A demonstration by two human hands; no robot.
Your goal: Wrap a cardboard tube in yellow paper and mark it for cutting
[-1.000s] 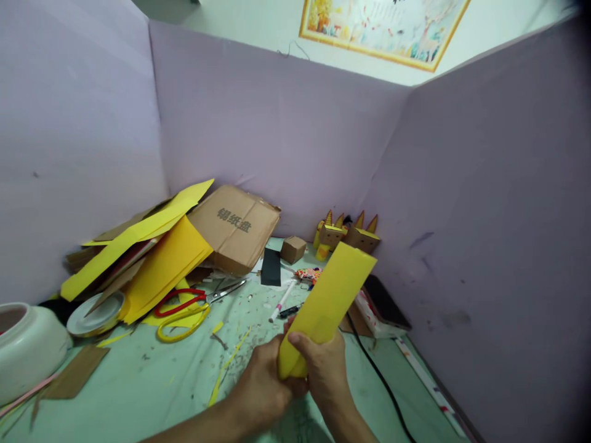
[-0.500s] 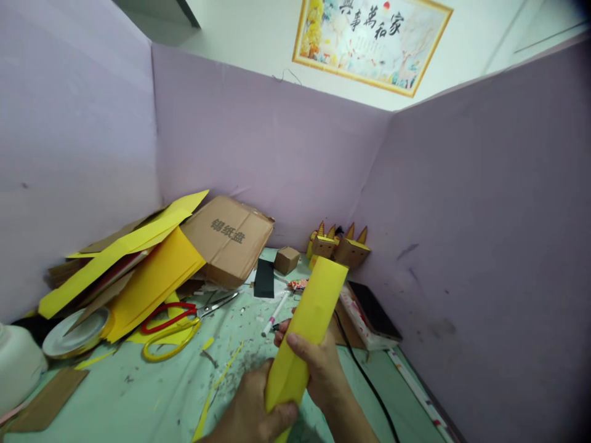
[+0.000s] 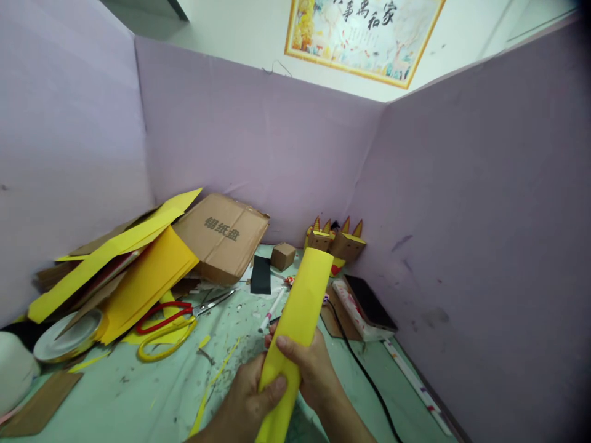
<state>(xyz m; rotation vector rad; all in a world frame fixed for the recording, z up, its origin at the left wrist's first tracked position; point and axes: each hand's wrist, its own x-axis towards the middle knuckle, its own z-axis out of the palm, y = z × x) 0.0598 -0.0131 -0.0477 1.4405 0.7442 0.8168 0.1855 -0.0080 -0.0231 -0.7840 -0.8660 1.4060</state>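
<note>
A long strip of yellow paper (image 3: 305,294), curved lengthwise like a tube, slants up and away from me over the table. My left hand (image 3: 247,394) is closed round its lower part, thumb pressed on the upper face. Slightly further up, my right hand (image 3: 311,369) grips the right edge, its thumb lying across the front and its fingertips showing behind on the left. A white marker pen (image 3: 271,311) lies just beyond those fingertips. The paper's near end runs out of the picture at the bottom.
Red-and-yellow-handled scissors (image 3: 187,320), yellow sheets (image 3: 148,283), a tape roll (image 3: 69,337) and a cardboard box (image 3: 221,237) lie left. A small cardboard block (image 3: 283,256) and horned cardboard figures (image 3: 347,245) stand behind. A phone (image 3: 370,303) and black cable (image 3: 362,369) are right.
The yellow paper has turned a little and looks more rounded now. My left thumb has moved up along it. The whole view has shifted slightly.
</note>
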